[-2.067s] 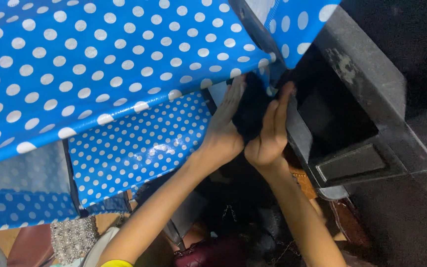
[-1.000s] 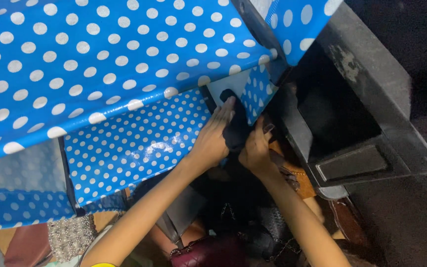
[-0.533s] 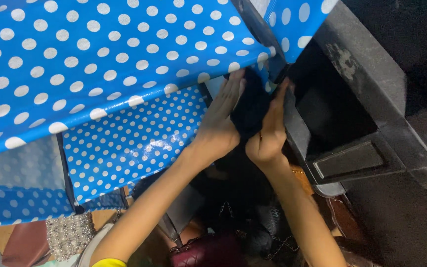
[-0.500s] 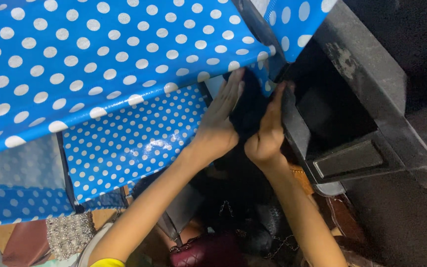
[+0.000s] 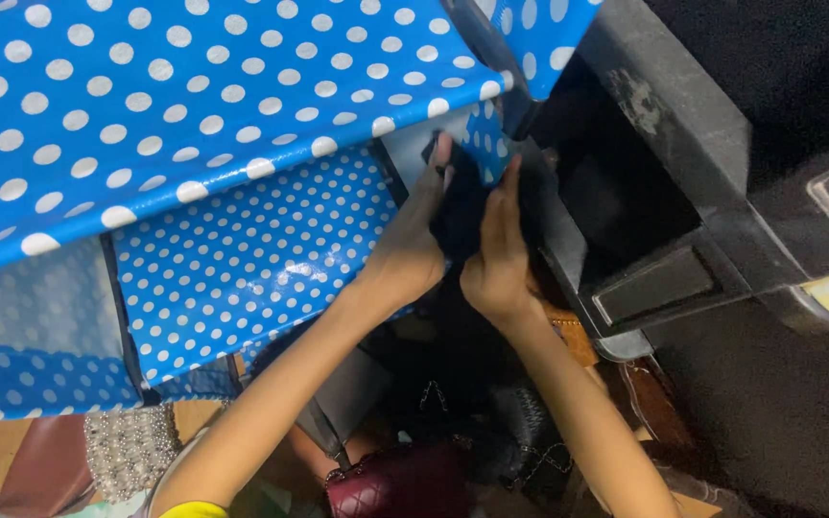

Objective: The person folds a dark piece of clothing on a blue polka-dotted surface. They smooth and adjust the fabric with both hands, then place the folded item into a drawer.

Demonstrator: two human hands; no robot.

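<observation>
Dark cloth: a black, soft bundle [image 5: 460, 206] sits between both hands, right at the lower corner of the blue polka-dot cover [image 5: 194, 105], pressed against a small spotted flap [image 5: 485, 144] of that same cover.
Left hand: the left hand [image 5: 414, 245] lies flat along the left side of the bundle, fingers stretched up toward the cover's edge, palm pressing the cloth rather than curling round it.
Right hand: the right hand [image 5: 496, 259] meets it from the other side, fingers straight and laid on the cloth, so the bundle is squeezed between two open palms.
Progress: the cloth looks partly tucked in at the cover's corner; most of it is still outside and in hand, so by my reading the tucking is under way and not finished (how deep it goes behind the flap cannot be seen).
Surface: the cover is glossy, wipeable sheeting, blue with white dots, draped over a frame in two tiers; the lower panel [image 5: 251, 259] hangs just left of the hands.
Right of the cover: a dark grey moulded unit [image 5: 683, 192] with a recessed opening stands just beside the hands.
Below the cover: bags crowd the floor, among them a maroon quilted bag [image 5: 395, 484], a beaded pale bag [image 5: 127, 451] and a brown leather one [image 5: 40, 460].
Room: cramped and dim.
</observation>
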